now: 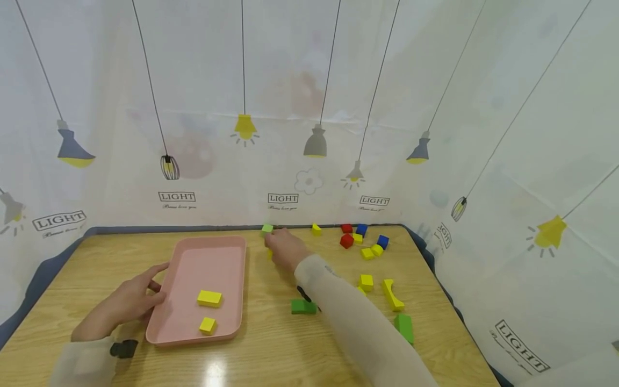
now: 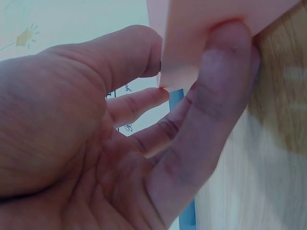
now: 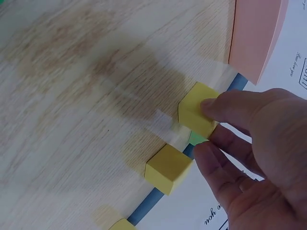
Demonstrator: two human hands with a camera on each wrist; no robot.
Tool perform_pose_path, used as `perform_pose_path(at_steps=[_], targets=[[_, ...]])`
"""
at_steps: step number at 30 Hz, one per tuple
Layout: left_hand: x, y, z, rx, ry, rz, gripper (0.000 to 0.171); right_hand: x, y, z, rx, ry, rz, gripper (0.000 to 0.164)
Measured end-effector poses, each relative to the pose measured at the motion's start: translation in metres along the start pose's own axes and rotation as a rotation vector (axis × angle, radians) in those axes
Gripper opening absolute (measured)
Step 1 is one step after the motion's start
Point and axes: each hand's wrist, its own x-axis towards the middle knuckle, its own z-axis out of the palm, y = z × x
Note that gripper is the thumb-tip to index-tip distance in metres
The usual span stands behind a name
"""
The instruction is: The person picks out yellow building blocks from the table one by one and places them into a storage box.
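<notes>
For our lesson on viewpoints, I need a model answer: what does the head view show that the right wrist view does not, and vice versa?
Only the head view: the left hand at the edge of the pink tray, two yellow blocks inside it, the red blocks and the blue blocks.

Only the right wrist view: the thumb of the right hand laid against a yellow block.

Both: the right hand, at least part of the tray, the wooden table and the printed backdrop.

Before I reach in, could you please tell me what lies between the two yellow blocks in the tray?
Only bare tray lies between the longer block and the shorter one, as the head view shows.
</notes>
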Motion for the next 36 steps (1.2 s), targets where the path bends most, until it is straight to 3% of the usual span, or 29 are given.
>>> perform_pose_path(at_steps=[5,17,27,36], targets=[[0.000,0.000,0.000,-0.011,-0.007,-0.002,0.083,-0.004,-0.003,0.000,0.104,-0.041,0.011,0.041],[0.000,0.000,0.002,-0.014,-0.007,-0.007,0.083,-0.003,-0.009,-0.003,0.075,-0.051,-0.038,0.040],[0.001,0.002,-0.002,0.016,-0.019,-0.008,0.084,-0.008,-0.020,-0.014,0.094,0.031,-0.098,0.039],[0.001,0.003,-0.001,0.001,-0.020,-0.018,0.084,-0.017,-0.051,-0.024,0.090,0.098,-0.174,0.040]])
